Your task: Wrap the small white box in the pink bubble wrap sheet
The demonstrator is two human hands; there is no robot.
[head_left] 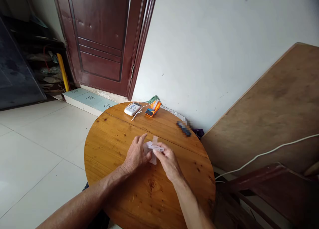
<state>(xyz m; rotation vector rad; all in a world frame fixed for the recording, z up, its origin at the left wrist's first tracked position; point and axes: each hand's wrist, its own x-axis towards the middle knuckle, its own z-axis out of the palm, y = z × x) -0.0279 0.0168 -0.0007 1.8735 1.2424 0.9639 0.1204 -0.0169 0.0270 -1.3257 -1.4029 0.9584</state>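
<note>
A crumpled, whitish see-through piece of thin plastic (153, 160) is between my hands over the middle of the round wooden table (119, 136). My right hand (168, 161) pinches its upper edge between thumb and fingers. A short tan strip (155, 140) sticks up from the plastic beside those fingertips; its kind is unclear. At the plastic's left side is my left hand (136, 152), with index finger and thumb apart. Its thumb lies close against the plastic, and whether they touch is hard to see.
Near the table's far edge lie a white boxy device (132, 108) with a white cord and an orange tape dispenser (153, 108). A blurred dark object (183, 128) lies at the right edge. Behind stand a white wall (211, 49) and a brown door (99, 33). A wooden board (269, 112) leans at right.
</note>
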